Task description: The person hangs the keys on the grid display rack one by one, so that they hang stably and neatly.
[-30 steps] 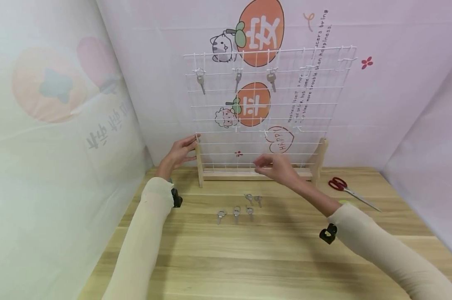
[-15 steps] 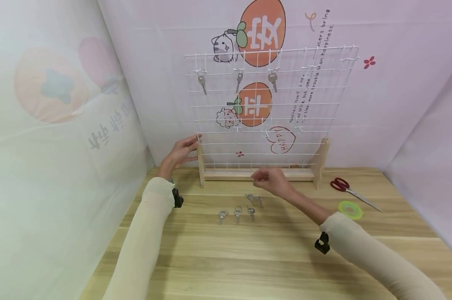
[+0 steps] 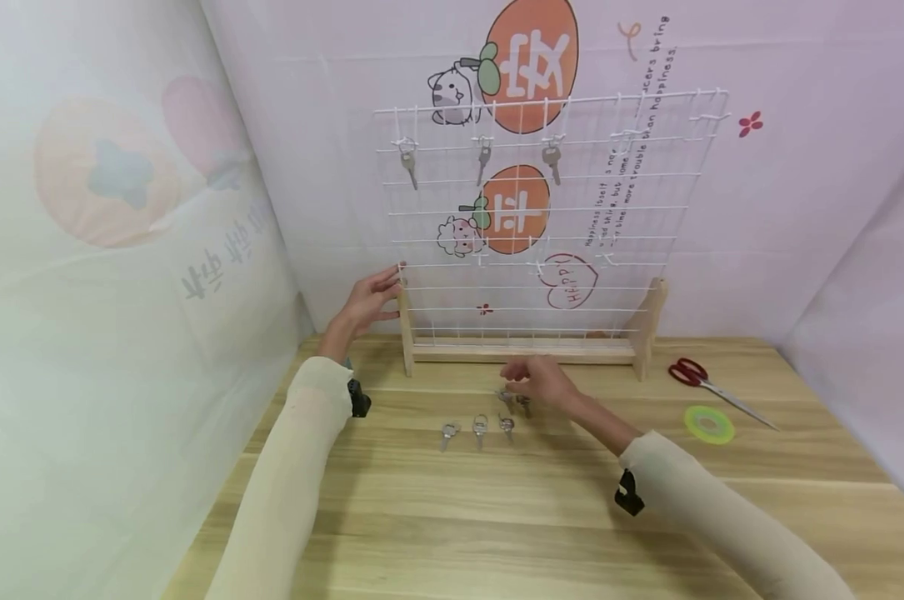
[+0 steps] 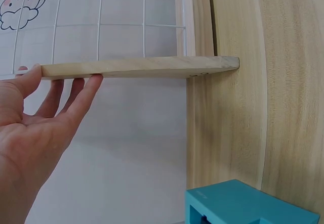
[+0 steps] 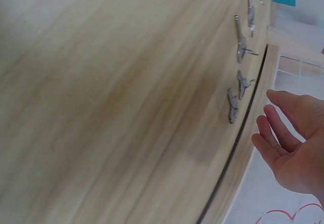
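Wooden table (image 3: 496,517) takes up most of the view, with a white wire rack (image 3: 549,217) standing at the back on wooden feet, three keys hanging along its top row. Left hand (image 3: 367,302) rests against the rack's left wooden post (image 4: 136,67), fingers straight and slightly spread, not curled round it. Right hand (image 3: 541,382) hovers low over the loose keys (image 3: 480,425) lying on the table in front of the rack, fingers relaxed, pinching nothing. Scissors (image 3: 710,383) and a green tape roll (image 3: 709,424) sit off right.
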The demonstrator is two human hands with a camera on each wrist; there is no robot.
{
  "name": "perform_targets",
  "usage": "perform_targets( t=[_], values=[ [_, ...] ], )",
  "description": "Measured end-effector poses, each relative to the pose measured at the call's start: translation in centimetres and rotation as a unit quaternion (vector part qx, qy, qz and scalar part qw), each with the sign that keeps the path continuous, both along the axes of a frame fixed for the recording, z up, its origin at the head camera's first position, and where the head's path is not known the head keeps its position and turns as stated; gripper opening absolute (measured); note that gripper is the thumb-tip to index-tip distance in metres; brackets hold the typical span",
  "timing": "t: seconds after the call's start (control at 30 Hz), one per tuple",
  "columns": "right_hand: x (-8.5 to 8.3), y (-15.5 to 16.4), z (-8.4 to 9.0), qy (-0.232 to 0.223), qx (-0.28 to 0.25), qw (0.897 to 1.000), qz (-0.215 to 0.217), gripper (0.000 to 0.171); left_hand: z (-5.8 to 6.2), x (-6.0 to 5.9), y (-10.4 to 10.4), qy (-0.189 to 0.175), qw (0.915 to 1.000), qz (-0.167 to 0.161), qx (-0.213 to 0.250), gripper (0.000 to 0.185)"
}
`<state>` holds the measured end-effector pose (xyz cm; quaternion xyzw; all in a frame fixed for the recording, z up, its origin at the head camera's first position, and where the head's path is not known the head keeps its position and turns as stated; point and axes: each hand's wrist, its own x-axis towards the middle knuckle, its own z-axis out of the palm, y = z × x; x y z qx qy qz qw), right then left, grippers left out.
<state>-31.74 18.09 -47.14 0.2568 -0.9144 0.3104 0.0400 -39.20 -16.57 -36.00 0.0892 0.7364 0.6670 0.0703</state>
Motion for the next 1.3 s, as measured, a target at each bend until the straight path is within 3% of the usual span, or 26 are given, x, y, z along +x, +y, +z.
perform_targets(
  t=[0.2,0.67,0.93,1.3],
  values=[
    [-0.3,0.0,-0.9,0.016,0.009,1.000,0.023,0.017,-0.3,-0.2,0.2,0.000,0.9998,0.014,-0.016,0.050],
    [-0.6,-0.5,-1.5,-0.018,0.031,0.999,0.022,0.018,-0.3,-0.3,0.5,0.010,0.9998,0.012,-0.013,0.048],
    [-0.5,-1.1,-1.9,-0.015,0.058,0.998,0.006,0.014,-0.5,-0.4,0.4,0.015,0.9998,0.009,-0.012,0.047],
    [-0.2,-1.4,-2.1,0.002,0.046,0.999,-0.008,0.012,-0.5,-0.4,0.1,0.011,0.9997,0.007,-0.021,0.049]
  ],
)
